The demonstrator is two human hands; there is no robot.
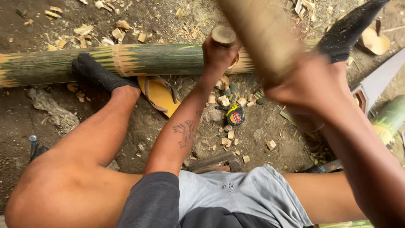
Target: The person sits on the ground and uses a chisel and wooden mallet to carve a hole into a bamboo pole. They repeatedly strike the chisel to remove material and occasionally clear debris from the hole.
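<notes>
Left hand: closed in a fist around a short wooden handle, upper centre of the frame, pressed against the bamboo pole.
Right hand: blurred, right of centre, wrapped around a thick pale wooden club that ran up to the top edge.
Bamboo pole: green with yellow bands, lay flat across the upper frame from the left edge toward the right.
Foot in black sock: rested on the pole, upper left.
Second black sock: upper right, on the pole's far end.
Yellow sandal: on the dirt just below the pole, centre.
Tape measure: black, yellow and red, on the ground among cut bamboo chips.
Hand saw: blade at the right edge, beside a second green bamboo piece.
Ground: bare dark earth, littered with shavings.
</notes>
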